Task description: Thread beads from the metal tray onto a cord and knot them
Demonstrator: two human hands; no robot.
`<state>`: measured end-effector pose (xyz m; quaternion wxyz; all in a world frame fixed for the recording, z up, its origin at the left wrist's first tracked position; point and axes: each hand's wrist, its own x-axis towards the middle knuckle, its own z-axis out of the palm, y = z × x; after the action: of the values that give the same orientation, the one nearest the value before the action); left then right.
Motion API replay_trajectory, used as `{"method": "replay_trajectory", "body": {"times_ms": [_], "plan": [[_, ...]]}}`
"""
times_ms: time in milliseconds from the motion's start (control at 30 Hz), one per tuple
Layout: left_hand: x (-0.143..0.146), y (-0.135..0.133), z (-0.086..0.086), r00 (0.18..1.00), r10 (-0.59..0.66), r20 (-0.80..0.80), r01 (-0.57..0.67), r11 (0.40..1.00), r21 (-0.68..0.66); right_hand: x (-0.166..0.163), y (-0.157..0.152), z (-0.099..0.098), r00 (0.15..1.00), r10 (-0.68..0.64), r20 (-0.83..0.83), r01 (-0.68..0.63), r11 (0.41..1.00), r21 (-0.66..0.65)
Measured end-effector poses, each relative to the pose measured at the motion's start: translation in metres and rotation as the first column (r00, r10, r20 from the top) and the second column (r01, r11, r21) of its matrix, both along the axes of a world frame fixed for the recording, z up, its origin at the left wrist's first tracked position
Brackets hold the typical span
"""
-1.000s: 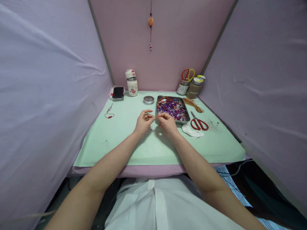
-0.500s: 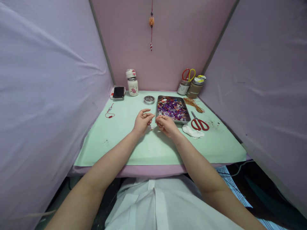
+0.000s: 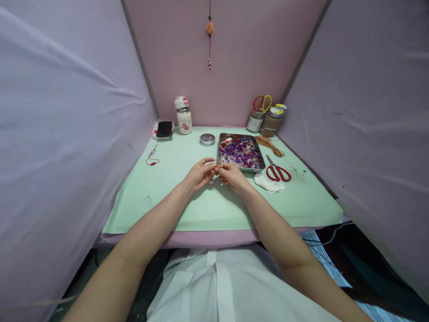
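Observation:
Fingertip to fingertip, my left hand (image 3: 201,173) and my right hand (image 3: 232,174) meet over the table in front of a metal tray (image 3: 247,170). Thumb and fingers of both are pinched on what looks like a thin beaded cord, mostly hidden by the fingers. A small pale purple bead (image 3: 211,181) from it shows just below the left fingers. Many loose beads (image 3: 239,151), mainly purple, fill the tray close beyond my right hand.
Right of the tray lie red-handled scissors (image 3: 278,172), a white cloth (image 3: 269,183) and orange-brown cords (image 3: 271,145). Behind stand jars (image 3: 271,124), a round tin (image 3: 207,139), a bottle (image 3: 184,118) and a phone (image 3: 165,129). A beaded red cord (image 3: 153,160) lies left.
My hands have come together, closing the small gap between their fingertips. The left hand has shifted slightly right, and the hanging bead sits a little lower.

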<state>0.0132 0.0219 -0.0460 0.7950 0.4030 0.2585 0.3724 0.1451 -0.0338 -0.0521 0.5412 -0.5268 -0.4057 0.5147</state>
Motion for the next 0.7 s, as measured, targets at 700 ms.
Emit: {"method": "replay_trajectory", "body": {"times_ms": [700], "plan": [[0.01,-0.007,-0.005,0.987,0.118,-0.109,-0.095,0.976,0.197,0.003,0.005,-0.003,0.965,-0.259,0.032,0.244,0.938,0.245]]}}
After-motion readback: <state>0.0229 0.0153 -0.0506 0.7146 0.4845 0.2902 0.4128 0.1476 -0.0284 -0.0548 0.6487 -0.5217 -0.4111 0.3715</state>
